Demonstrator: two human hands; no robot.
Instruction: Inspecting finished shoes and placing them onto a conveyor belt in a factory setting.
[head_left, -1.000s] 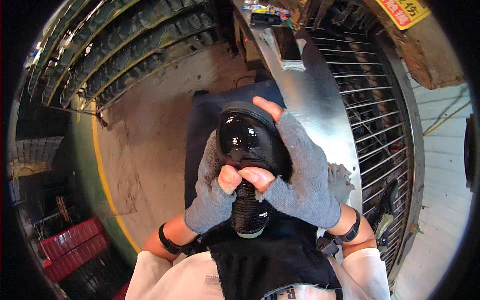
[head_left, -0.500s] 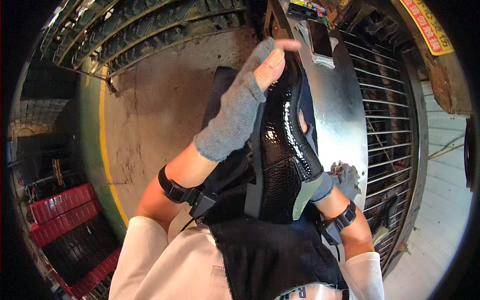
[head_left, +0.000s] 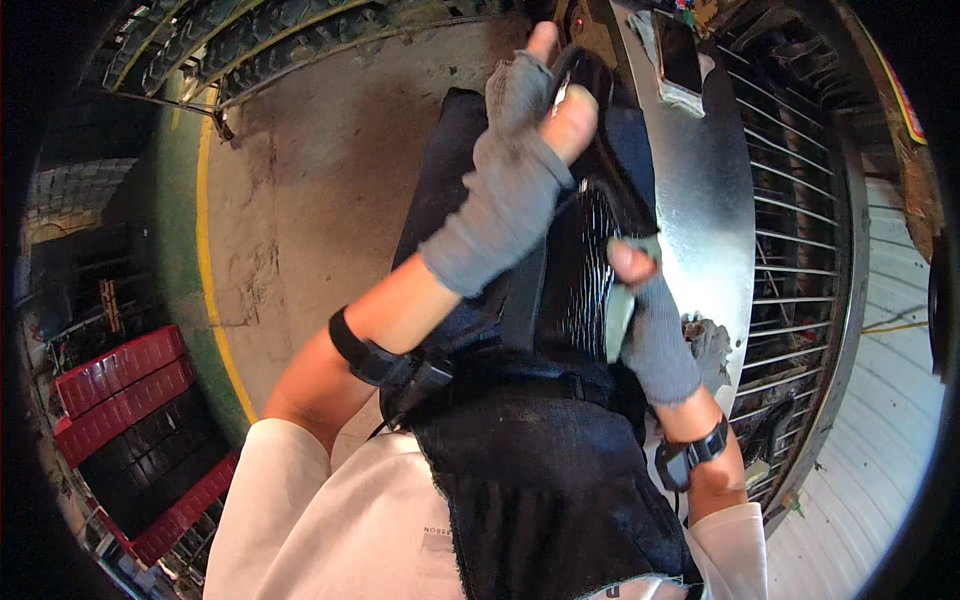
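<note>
A glossy black shoe upper (head_left: 583,275) with a scaly pattern and a pale green edge lies lengthwise over my dark-clad lap. Its narrow end points away from me. My left hand (head_left: 535,115), in a grey fingerless glove, holds that far end, its thumb pressed on top and one finger pointing up beside it. Lower down, on the right side, my right hand (head_left: 655,320) grips the pale-edged part with the thumb over it. Its other fingers are hidden. Slight blur covers the left fingertips.
A metal bench (head_left: 700,190) at my right carries a phone (head_left: 678,50) and a grey rag (head_left: 706,345). Past it is a barred metal rack (head_left: 790,270) with a dark shoe (head_left: 772,430). A shoe shelf (head_left: 270,45) stands far left, a red-and-black seat (head_left: 125,370) near left.
The shoe upper has turned and shifted slightly away from me. My left hand has slid along its far end. My right hand has come up into view, its thumb now over the pale edge.
</note>
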